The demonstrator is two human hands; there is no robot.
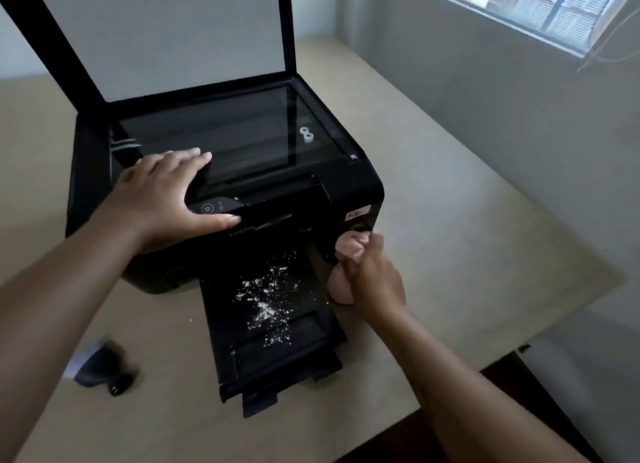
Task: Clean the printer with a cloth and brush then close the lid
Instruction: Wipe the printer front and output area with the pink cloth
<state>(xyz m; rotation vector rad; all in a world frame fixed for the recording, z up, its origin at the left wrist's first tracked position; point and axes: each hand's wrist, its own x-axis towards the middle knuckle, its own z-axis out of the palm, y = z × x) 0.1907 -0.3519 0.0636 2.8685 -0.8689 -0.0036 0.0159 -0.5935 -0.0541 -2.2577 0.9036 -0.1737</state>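
Printer [349, 185]: black, centre of frame on the beige worktop [450, 220]; lid [173, 36] stands raised at upper left.
Left hand [162, 199]: flat on the printer's top front edge, fingers [187, 156] straight, holding nothing.
Right hand [375, 279]: fingers curled round a pink cloth [349, 246] at the printer's right front corner.
Tray [287, 355]: extends toward the bottom, dusted with white powder [266, 296].
Brush [100, 365]: lower left, blurred, on the worktop.

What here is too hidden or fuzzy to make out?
Head view: dark object on the beige table, lower left: motion-blurred, unidentifiable.
Pink cloth: mostly hidden by the right hand gripping it.
Two small white rings on the scanner glass: too small to identify.
Raised black printer lid: top cut off by the frame edge.
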